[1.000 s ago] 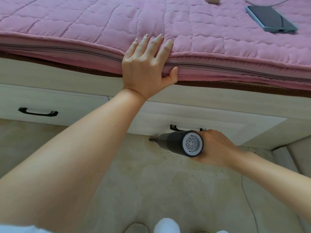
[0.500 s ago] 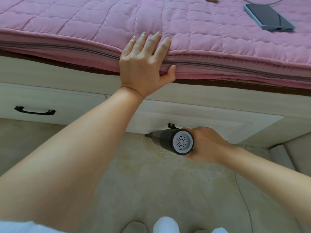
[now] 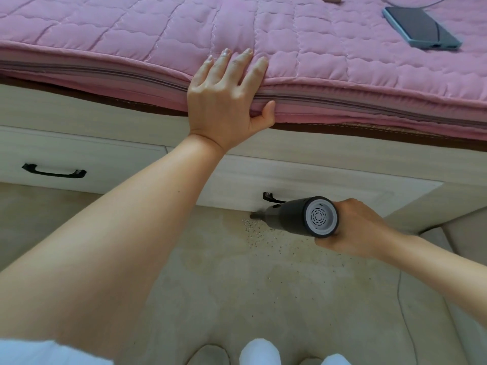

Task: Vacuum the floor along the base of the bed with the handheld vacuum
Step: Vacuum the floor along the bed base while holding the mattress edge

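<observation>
Along the bed base: pale floor, dark crumbs scattered on it just below the drawer front
Handheld vacuum: dark grey barrel, pale vented rear cap facing the camera, narrow nozzle low over the crumbs, close to the foot of the right drawer
Right hand: fingers wrapped round the vacuum's rear end, clamped on it
Left hand: laid flat over the edge of the pink quilt, fingers straight and slightly apart on top, thumb against the quilt's side
Bed frame: light wood, two drawers, black handle on the left one, another handle partly hidden behind the vacuum
Phone: face up on the quilt, far right, a cable beside it
Bottom edge: white sleeve, white-clad knees
</observation>
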`<state>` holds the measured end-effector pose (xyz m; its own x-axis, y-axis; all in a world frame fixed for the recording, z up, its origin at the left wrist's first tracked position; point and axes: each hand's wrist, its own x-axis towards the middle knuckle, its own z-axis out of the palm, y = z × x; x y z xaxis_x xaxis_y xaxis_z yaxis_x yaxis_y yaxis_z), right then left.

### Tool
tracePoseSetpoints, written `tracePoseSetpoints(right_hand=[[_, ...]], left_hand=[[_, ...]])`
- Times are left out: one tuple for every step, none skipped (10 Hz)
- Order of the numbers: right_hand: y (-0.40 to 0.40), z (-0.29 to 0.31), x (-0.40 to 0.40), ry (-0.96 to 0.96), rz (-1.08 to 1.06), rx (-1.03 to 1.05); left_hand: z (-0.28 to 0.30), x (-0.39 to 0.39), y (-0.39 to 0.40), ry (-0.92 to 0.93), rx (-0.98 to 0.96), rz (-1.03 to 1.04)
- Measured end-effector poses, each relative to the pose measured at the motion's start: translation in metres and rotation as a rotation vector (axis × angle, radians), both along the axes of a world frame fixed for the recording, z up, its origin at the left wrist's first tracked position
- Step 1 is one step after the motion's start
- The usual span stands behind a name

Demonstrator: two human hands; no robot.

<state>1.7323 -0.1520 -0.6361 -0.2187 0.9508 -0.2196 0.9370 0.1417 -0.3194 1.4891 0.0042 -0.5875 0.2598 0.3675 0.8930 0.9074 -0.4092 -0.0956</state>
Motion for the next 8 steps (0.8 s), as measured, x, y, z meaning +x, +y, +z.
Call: tracePoseSetpoints(right_hand=[[-0.001,0.000,0.004,0.001,-0.020,0.000],[-0.001,0.002,0.006,0.028,-0.014,0.017],[-0.001,0.003,0.004,0.024,-0.013,0.024],[0.000,0.001,-0.001,0.028,-0.048,0.045],[0.001,-0.002,-0.007,0.040,-0.040,0.044],[0.003,-0.004,-0.010,0.037,-0.026,0.037],[0.003,-0.003,-0.009,0.040,-0.014,0.031],[-0.001,0.000,-0.005,0.041,0.000,0.027]], left_hand=[[0.000,0.000,-0.001,-0.004,-0.007,-0.001],[0.001,0.000,-0.001,-0.003,-0.009,-0.003],[0.001,0.000,-0.001,-0.007,-0.008,-0.003],[0.000,0.000,0.000,-0.008,-0.006,-0.002],[0.000,0.000,0.000,-0.006,0.003,-0.005],[0.000,0.000,0.001,-0.008,-0.003,-0.008],[0.000,0.000,0.000,-0.008,-0.003,-0.005],[0.000,0.000,0.000,-0.005,-0.003,-0.008]])
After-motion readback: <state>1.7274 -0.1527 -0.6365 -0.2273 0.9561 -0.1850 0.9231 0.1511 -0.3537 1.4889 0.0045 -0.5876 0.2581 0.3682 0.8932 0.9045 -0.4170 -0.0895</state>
